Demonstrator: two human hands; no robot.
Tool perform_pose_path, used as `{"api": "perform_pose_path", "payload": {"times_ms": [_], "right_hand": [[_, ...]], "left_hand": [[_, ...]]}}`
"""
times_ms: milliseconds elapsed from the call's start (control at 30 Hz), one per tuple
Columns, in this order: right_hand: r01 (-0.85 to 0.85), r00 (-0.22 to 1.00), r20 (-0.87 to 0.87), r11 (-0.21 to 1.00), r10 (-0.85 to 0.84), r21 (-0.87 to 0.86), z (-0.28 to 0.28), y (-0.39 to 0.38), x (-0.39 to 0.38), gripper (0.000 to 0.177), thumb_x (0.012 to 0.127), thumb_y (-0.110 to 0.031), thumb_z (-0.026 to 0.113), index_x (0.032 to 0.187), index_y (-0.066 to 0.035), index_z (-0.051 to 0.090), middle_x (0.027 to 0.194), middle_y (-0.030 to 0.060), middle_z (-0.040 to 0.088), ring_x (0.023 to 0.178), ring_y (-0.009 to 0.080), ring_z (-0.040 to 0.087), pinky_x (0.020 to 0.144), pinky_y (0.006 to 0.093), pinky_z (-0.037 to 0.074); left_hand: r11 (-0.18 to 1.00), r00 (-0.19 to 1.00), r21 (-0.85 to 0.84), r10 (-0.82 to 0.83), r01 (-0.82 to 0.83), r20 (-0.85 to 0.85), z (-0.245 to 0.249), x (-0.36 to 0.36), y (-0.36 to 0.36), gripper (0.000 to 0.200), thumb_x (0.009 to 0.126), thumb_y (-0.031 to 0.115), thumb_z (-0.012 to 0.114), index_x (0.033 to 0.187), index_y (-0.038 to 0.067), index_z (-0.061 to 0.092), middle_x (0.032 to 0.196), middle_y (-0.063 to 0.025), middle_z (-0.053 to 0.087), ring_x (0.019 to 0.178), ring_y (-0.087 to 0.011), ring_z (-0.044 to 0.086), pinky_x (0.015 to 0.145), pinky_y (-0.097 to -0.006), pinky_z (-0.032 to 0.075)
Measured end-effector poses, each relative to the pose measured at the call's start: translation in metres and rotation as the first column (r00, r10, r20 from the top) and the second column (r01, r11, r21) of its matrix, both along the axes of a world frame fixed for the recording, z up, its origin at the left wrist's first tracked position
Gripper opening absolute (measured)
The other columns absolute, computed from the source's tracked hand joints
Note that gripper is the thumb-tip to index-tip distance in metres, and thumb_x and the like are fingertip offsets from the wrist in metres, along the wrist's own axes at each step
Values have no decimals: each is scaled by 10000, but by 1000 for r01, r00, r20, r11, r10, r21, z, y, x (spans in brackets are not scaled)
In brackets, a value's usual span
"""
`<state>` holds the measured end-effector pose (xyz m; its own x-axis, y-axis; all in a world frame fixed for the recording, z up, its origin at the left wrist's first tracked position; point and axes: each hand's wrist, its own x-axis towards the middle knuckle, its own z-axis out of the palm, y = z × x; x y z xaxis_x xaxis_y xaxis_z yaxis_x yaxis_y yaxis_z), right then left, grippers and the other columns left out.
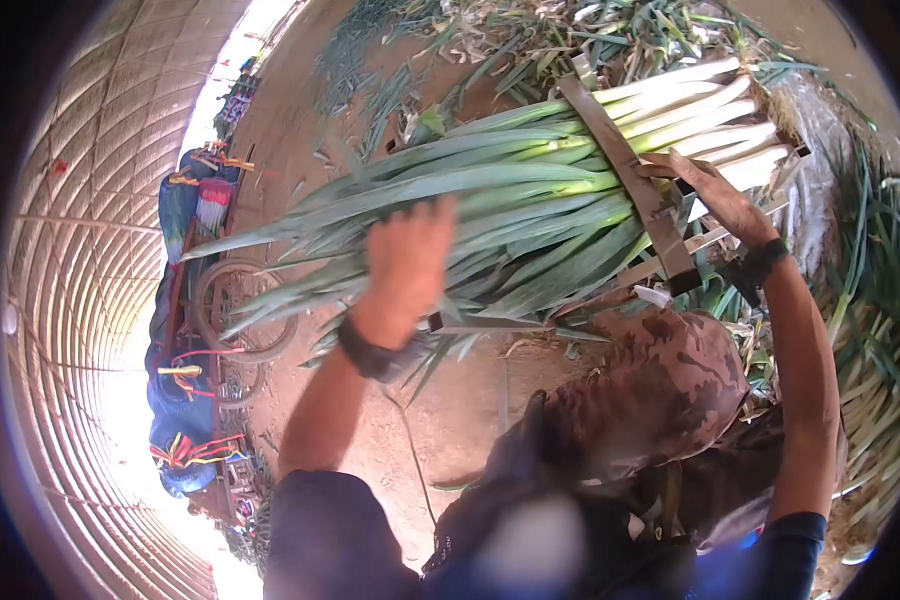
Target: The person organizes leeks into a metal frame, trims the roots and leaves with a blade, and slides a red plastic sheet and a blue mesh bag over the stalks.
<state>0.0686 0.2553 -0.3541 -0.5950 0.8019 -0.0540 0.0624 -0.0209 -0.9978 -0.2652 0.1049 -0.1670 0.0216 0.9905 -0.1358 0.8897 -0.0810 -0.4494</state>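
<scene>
The leek bundle (pixel 515 190) lies across the metal frame (pixel 625 165). The left hand (pixel 405 265) lies flat on floppy leaves left of it, and the right hand (pixel 715 195) rests open beside its bar (the stiff white stalks there look a firmer hold).

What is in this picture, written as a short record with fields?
Place: dirt floor under an arched tunnel cover
Bundle: long leeks lying in a metal frame
Left hand: on the green leaves, blurred
Right hand: fingers spread over the frame's bar, by the white stalks
Nearby: wheel; more leeks piled alongside
</scene>
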Motion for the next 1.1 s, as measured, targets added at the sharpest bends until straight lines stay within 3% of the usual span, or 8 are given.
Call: {"api": "perform_pose_path", "payload": {"times_ms": [133,333,400,600,767,867,1033,1100], "right_hand": [[2,998,62,1000,-3,16,18,-7,-1,761,996,-639,363,1396,-13,528,1343,111,612,1338,227,451,1180,375,253],[23,995,99,1000,-25,17,13,-6,-1,828,966,-694,354,1397,-8,525,1363,123,599,1337,242,459,1173,370,261],[66,989,135,998,-68,21,-1,-1,0,842,959,-704,357,1401,-6,521,1363,128,598,1332,245,466,1168,370,268],[-105,993,-38,990,109,92,23,-9,0,722,1014,-565,403,1412,32,480,1382,157,566,1311,252,493,1134,365,335],[108,988,100,990,-118,92,26,-10,92,670,992,-570,461,1443,-75,488,1388,167,560,1245,280,558,1068,382,438],[211,970,76,954,-232,212,14,-56,181,611,956,-525,563,1438,-153,511,1449,115,497,1272,252,537,1056,392,455],[506,833,449,774,-325,-380,-95,-116,294,498,971,-314,570,1445,-175,503,1452,83,493,1271,275,521,1047,448,461],[442,564,824,824,53,-356,-110,-141,275,414,1016,-351,511,1380,-162,563,1248,102,608,1031,240,630,590,348,591]], "left_hand": [[979,904,-87,204,-185,376,3,-112,-48,466,728,135,702,1174,31,617,981,-226,669,929,-419,637,776,-502,495],[889,921,-253,340,-381,-192,-2,-197,-107,315,800,103,642,1112,71,676,1002,-183,697,969,-376,675,827,-516,529],[970,778,167,241,-176,-581,20,-148,-133,425,820,87,624,1241,35,611,1197,-173,639,1109,-339,627,945,-546,476],[667,934,678,-348,308,-82,71,-8,-149,599,898,85,588,1435,-49,359,1375,-275,483,1272,-424,464,1105,-526,330],[732,714,346,-670,587,204,79,66,-85,587,915,146,625,1423,-36,395,1444,-290,420,1309,-429,475,1076,-472,413],[858,676,308,-513,410,529,37,97,-76,511,914,116,634,1388,-16,494,1433,-213,501,1316,-381,483,1110,-447,371],[897,511,226,-407,379,757,-28,173,-6,479,888,111,677,1334,-15,555,1394,-220,528,1305,-347,505,1081,-420,403],[867,439,162,-390,472,810,-51,185,24,480,891,138,693,1330,-6,565,1333,-220,580,1247,-327,555,1053,-405,421]]}}
